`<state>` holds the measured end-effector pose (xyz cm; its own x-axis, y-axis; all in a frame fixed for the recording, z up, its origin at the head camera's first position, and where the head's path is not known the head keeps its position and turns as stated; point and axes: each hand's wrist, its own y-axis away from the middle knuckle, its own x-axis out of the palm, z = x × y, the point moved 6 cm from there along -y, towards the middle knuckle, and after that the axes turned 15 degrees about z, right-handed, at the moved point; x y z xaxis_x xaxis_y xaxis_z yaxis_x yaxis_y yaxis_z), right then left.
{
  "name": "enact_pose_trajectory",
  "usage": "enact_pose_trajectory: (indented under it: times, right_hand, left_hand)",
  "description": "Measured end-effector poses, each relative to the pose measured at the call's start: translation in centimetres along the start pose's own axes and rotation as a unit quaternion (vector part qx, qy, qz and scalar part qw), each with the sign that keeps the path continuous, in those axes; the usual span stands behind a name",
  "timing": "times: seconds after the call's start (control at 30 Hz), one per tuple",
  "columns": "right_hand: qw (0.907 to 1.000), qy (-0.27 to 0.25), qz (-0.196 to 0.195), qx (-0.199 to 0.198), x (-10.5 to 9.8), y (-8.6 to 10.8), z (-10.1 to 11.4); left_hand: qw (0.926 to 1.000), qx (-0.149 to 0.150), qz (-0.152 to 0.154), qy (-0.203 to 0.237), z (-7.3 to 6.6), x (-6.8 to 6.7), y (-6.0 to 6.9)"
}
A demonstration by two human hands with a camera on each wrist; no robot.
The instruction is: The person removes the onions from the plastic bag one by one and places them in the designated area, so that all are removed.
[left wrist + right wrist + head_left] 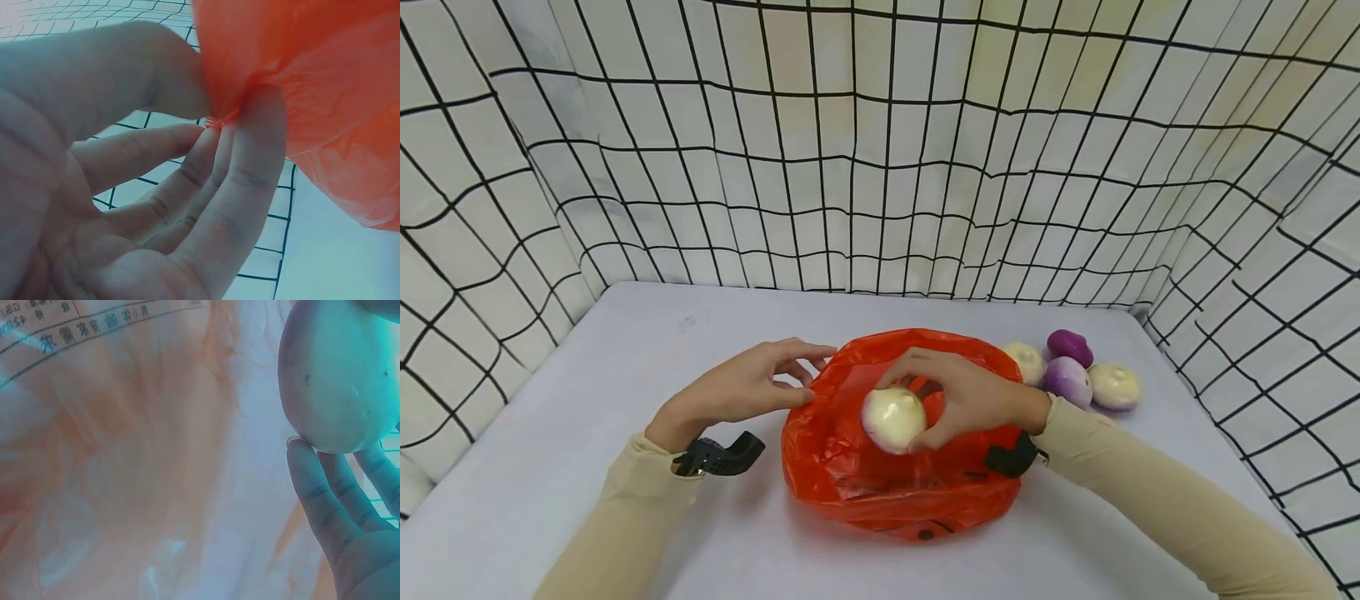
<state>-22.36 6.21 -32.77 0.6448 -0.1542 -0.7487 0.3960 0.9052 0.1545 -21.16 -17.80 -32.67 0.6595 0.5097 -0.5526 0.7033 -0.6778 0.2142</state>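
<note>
A red plastic bag [827,467] lies in the middle of the table with its mouth open upward. My left hand [752,385] pinches the left side of its rim between thumb and fingers; the left wrist view shows the film of the bag [337,81] gathered there. Over the bag's mouth, my right hand [966,393] holds a cream-and-purple onion [893,419] between thumb and fingertips. In the right wrist view the onion [337,375] looks smooth and pale, with fingertips [301,456] against its underside. Whatever lies deeper in the bag cannot be made out.
To the right of the bag sit several more onions: a pale one [1026,363], a dark purple one [1070,347], a purple-and-white one [1067,381] and a cream one [1116,387]. Black netting [887,167] over white sheeting walls the back and sides of the white table [715,317].
</note>
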Motion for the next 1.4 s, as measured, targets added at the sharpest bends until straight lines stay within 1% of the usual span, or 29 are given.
enact_pose_trajectory:
  times: [0.13,0.27,0.57,0.8,1.03,1.23,1.4]
  right_hand:
    - [0.9999,-0.003,-0.011,-0.01,-0.7,0.8,0.2]
    - [0.9996,-0.006,-0.028,-0.005,-1.3,1.7,0.2]
    - [0.9983,-0.019,-0.039,0.038,-2.5,3.5,-0.2]
    - [0.9967,-0.024,-0.069,0.037,-3.6,5.8,-0.7]
    - [0.9939,-0.037,-0.087,0.057,-4.3,8.0,-1.6]
    - [0.9902,-0.052,-0.114,0.061,-4.8,9.9,-2.5]
    - [0.9868,-0.048,-0.138,0.069,-5.2,11.6,-3.3]
  left_hand:
    - [1.0,0.002,0.003,0.002,0.1,0.0,-0.1]
    - [1.0,0.003,0.003,0.002,0.1,0.0,-0.1]
    - [1.0,0.007,0.003,0.001,0.3,-0.1,-0.1]
    - [0.9999,0.013,0.004,-0.006,0.1,-0.1,-0.1]
    - [0.9998,0.019,0.008,-0.007,-0.1,0.0,0.0]
    - [0.9995,0.028,0.012,-0.008,-0.2,0.0,0.0]
    - [0.9994,0.029,0.012,-0.012,-0.2,-0.1,0.0]
